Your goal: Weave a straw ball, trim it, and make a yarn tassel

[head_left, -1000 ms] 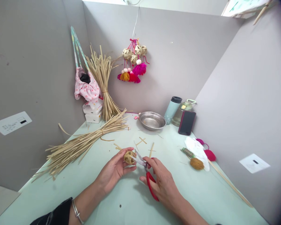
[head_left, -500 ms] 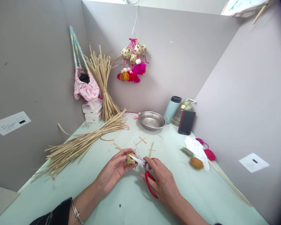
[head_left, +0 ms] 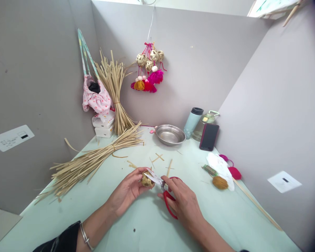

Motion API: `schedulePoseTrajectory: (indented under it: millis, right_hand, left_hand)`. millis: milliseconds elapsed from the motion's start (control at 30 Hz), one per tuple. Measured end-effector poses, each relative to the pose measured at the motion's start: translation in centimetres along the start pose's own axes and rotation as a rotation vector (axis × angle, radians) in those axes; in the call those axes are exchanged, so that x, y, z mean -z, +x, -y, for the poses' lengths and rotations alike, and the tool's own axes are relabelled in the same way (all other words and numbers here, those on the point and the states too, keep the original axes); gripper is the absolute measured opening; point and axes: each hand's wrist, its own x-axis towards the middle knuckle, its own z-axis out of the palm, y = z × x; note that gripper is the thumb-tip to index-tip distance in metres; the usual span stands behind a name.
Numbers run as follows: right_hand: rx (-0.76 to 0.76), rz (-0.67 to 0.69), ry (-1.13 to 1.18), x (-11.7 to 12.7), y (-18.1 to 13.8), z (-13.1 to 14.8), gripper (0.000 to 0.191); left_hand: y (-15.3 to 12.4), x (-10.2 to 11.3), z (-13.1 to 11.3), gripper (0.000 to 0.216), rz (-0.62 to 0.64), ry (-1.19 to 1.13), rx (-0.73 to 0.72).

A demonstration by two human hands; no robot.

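Note:
My left hand (head_left: 128,191) is closed around a small woven straw ball (head_left: 147,181) just above the pale green table (head_left: 120,224). My right hand (head_left: 184,202) grips red-handled scissors (head_left: 165,190). Their blades are slightly apart and lie across the top of the ball. A silver bangle sits on my left wrist.
A tied bundle of straw strips (head_left: 91,161) lies to the left, and another sheaf (head_left: 115,91) leans in the corner beside a pink bag (head_left: 96,98). A steel bowl (head_left: 170,134), tumbler (head_left: 194,122), phone (head_left: 209,137), yarn tassels (head_left: 220,182) and short straw offcuts (head_left: 160,159) lie further back. Finished balls (head_left: 149,66) hang above.
The scissor blades have moved left onto the ball and the handles have spread a little. My left hand has turned the ball slightly downward.

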Motion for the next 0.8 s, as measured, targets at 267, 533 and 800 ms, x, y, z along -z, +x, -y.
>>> schedulePoseTrajectory:
  millis: [267,533,800]
  right_hand:
    - [0.017,-0.017,-0.052,0.2,0.0,0.0,0.035]
    - [-0.098,0.027,0.098,0.2,-0.2,-0.1,0.030]
    - [-0.235,0.015,0.120,-0.5,0.0,-0.8,0.035]
  left_hand:
    - [0.1,0.2,0.1,0.022,-0.024,0.003,0.020]
    - [0.3,0.5,0.2,0.017,-0.058,-0.019,-0.001]
    - [0.8,1.0,0.2,0.015,-0.250,-0.057,-0.002]
